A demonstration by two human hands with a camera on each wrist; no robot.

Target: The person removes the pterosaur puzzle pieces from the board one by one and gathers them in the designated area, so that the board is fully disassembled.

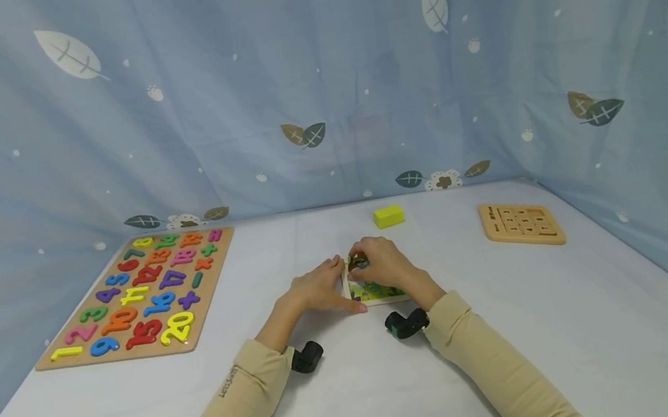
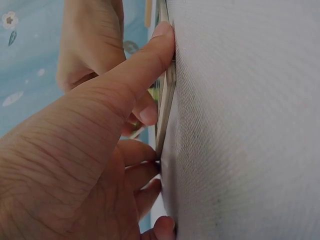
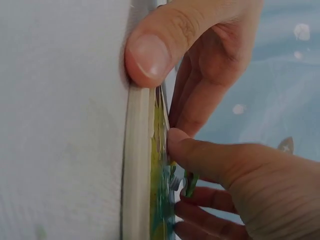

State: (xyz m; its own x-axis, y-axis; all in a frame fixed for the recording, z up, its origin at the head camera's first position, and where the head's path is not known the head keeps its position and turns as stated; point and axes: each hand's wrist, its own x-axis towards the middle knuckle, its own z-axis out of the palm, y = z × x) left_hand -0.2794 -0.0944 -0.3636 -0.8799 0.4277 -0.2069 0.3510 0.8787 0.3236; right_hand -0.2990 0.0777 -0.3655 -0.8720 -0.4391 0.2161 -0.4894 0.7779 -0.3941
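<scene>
- Along the near side of the desk [image 1: 367, 396], two beige sleeves [image 1: 235, 415] reach forward, both aimed at one small picture board [image 1: 378, 295]!
- Left hand [image 1: 320, 289] first: just left of the board, thumb straight against its near edge, fingers by the left side. Loosely spread, bracing, nothing clenched.
- Over the board, the right hand [image 1: 380, 262], and it's got something: a small green piece [image 3: 190, 184], pinched between thumb and fingers.
- Now the relation that counts, as I judge it: piece above, board directly below. The piece sits over the board's far-left part, so the right hand is clearly the nearer one. Fingers cover much of it; which way its long axis points, I can't tell.
- The board's near edge runs left to right, but with hands across it, its longer side can't be called either.
- Out wide, well apart from the action: a colourful number board [image 1: 201, 312] to the left, a wooden number puzzle [image 1: 492, 229] to the right.
- Farthest out, a yellow block [image 1: 388, 216], beyond the board and slightly right.
</scene>
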